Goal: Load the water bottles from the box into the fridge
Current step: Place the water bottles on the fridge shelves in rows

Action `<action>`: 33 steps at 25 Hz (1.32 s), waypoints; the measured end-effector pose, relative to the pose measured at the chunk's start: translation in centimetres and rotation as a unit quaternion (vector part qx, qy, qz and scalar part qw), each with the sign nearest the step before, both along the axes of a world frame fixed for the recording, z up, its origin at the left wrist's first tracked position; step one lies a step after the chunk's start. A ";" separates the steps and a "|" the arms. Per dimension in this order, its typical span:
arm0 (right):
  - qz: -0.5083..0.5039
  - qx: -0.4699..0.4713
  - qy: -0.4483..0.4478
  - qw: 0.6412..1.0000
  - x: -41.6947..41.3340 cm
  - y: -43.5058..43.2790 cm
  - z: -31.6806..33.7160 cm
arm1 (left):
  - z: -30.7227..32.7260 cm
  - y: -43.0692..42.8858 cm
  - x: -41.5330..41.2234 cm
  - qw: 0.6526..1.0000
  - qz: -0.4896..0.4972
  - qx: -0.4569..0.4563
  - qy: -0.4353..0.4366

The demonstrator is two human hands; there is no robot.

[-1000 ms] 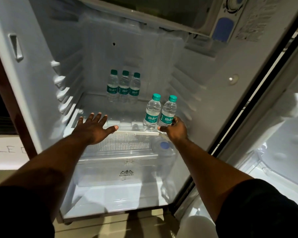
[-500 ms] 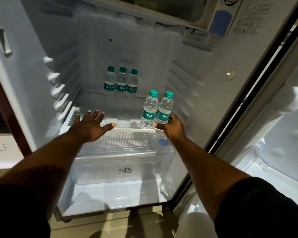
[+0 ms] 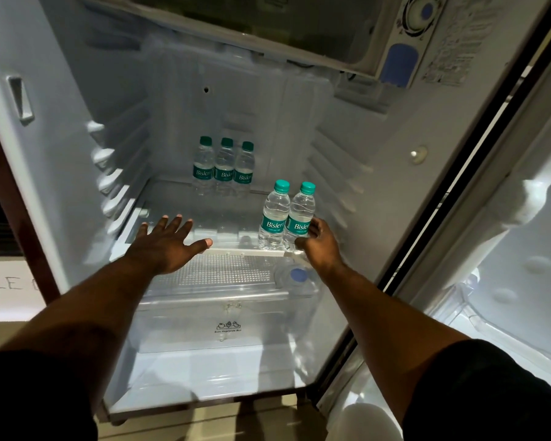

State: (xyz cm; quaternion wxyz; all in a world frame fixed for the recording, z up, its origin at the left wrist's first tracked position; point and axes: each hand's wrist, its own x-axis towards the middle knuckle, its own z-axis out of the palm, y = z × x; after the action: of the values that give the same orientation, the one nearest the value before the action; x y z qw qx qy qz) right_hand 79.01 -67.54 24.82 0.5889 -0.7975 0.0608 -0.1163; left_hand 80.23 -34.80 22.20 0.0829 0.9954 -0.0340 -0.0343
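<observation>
Two small water bottles with teal caps and teal "Bisleri" labels stood upright and touching at the front edge of the fridge's glass shelf, at about 4 o'clock from the shelf's middle. They were the inner front bottle and the outer front bottle. The person's right hand kept its grip clasped round the lower part of the outer front bottle, thumb at the front and fingers curled behind it.

At 12 o'clock, against the back wall, three rear bottles of the same brand stood side by side in a tight row, well apart from the front pair.

At 8 o'clock the left hand lay palm down at the shelf's front edge, its grip released and its fingers spread straight; whether it pressed on the glass could not be told.

Below the shelf, at 6 o'clock, sat a clear crisper drawer with a produce pictogram and small print that appeared to read "Vegetable Box". A sticker at 1 o'clock carried print too blurred to read. The open door stood at 3 o'clock. At 9 o'clock, outside the cabinet, a white sheet showed the hand-drawn letters "LE", the rest cut off.
</observation>
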 end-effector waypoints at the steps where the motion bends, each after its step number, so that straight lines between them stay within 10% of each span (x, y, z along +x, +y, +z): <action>1: -0.005 0.007 -0.004 1.000 -0.1 -0.2 0.2 | 0.0 0.0 0.0 1.000 -0.001 0.001 0.000; 13: -0.031 0.038 -0.145 0.988 1.4 0.7 9.5 | 0.2 0.2 -0.1 1.000 0.002 -0.014 0.010; 33: 0.193 -0.441 -0.011 0.876 21.9 9.3 15.5 | -0.3 0.0 -0.2 1.000 0.013 -0.025 -0.011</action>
State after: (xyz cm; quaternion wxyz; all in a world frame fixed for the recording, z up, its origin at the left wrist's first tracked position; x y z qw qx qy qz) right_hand 100.90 -58.25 40.30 0.1876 -0.9691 -0.1585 -0.0238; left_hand 80.04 -34.82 21.90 0.1082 0.9937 -0.0224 -0.0210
